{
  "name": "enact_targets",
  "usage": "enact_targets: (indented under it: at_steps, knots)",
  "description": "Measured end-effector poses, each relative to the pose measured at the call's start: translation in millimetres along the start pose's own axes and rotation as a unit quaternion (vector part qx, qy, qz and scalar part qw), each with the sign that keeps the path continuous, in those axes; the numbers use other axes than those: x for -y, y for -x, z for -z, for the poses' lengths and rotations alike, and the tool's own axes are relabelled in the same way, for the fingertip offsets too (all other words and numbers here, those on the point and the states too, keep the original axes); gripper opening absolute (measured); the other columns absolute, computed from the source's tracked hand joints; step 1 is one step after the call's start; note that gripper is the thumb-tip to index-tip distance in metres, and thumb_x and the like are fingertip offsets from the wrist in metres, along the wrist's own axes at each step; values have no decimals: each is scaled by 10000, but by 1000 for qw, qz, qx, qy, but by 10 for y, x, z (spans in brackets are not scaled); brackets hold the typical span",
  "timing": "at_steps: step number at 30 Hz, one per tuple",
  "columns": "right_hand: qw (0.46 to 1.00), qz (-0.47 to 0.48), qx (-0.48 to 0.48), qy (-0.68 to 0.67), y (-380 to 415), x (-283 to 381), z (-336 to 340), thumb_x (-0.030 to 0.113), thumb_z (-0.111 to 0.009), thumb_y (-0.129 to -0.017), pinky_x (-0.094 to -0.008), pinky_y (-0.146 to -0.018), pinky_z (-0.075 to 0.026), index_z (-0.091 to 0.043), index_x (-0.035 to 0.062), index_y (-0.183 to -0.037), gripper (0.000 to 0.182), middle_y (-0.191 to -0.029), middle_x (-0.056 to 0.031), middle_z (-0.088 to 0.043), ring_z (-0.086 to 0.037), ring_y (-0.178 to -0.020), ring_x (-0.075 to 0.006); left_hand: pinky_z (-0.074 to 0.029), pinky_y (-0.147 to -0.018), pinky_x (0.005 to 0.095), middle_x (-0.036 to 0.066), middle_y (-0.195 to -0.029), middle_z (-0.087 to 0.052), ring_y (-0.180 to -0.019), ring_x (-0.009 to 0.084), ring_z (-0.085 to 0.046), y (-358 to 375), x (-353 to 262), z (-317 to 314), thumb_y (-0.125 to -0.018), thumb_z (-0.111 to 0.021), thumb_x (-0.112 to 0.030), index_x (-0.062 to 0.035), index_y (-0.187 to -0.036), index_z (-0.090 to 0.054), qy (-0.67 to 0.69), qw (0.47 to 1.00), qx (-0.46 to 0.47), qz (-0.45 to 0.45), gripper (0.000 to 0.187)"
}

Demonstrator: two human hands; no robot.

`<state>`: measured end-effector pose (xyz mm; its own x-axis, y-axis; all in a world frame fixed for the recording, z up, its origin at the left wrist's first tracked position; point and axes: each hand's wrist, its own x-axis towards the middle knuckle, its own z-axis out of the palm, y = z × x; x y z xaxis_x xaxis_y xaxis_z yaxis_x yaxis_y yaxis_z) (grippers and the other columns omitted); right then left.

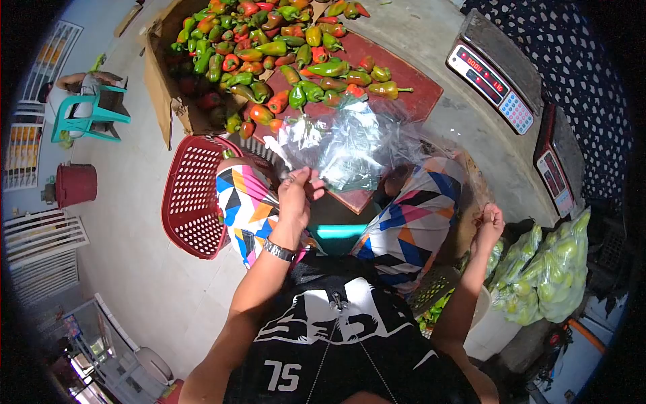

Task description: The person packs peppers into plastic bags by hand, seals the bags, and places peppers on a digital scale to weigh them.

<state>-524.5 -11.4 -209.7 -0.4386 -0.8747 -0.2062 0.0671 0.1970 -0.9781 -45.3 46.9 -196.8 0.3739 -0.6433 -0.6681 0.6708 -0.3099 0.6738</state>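
Note:
My left hand (301, 186) has its fingers curled at the lower left edge of a clear plastic bag (360, 141), which lies crumpled over my knees and the near edge of a red board (414, 77). On the right, my right hand (490, 221) is raised beside my knee with its fingers pinched together; whatever is between them is too small to name. Red, green and orange peppers (269, 50) are heaped on the board beyond the bag, spilling from a cardboard box (158, 81).
A red perforated basket (195, 195) stands by my left knee. Scales (494, 81) are at the right, above bagged green produce (555, 269). A basket of green peppers (434, 306) sits under my right arm. A person sits on a teal chair (87, 111) at far left.

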Motion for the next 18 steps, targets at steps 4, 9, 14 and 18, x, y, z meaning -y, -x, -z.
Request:
enact_targets:
  at_steps: [4, 9, 14, 18]
  knots:
    - [1000, 19, -3, -17, 64, 192, -2, 187, -670, -1022, -253, -618, -462, -622, 76, -1086, 137, -883, -20, -677, -597, -673, -109, -530, -642, 314, 79, -1003, -703, -815, 188, -675, 241, -50, 16, -998, -644, -485, -52, -1170, -606, -83, 989, 31, 117, 468]
    - [995, 61, 35, -76, 224, 923, -35, 145, -654, -1026, -244, -622, -484, -602, 47, -1126, 149, -904, -22, -645, -594, -684, -97, -472, -555, 303, 61, -922, -710, -641, 136, -624, 576, -129, 66, -986, -653, -475, -28, -1205, -616, -98, 979, 40, 173, 499]
    - [976, 99, 65, -182, 339, 1481, -41, 105, -642, -1027, -218, -630, -451, -573, 41, -1188, 186, -977, -39, -629, -553, -744, -85, -514, -584, 247, 81, -903, -729, -681, 131, -654, 748, -225, -368, -1019, -626, -309, -6, -1148, -676, -225, 939, 234, 114, 333]
    - [959, 115, 107, -235, 647, 1827, -198, 56, -613, -1030, -206, -629, -423, -527, 37, -1264, 250, -962, -33, -588, -495, -730, -89, -607, -740, 391, 151, -1037, -746, -896, 244, -733, 811, -56, -1012, -1068, -515, -436, 1, -1164, -671, -39, 836, 417, 354, 473]
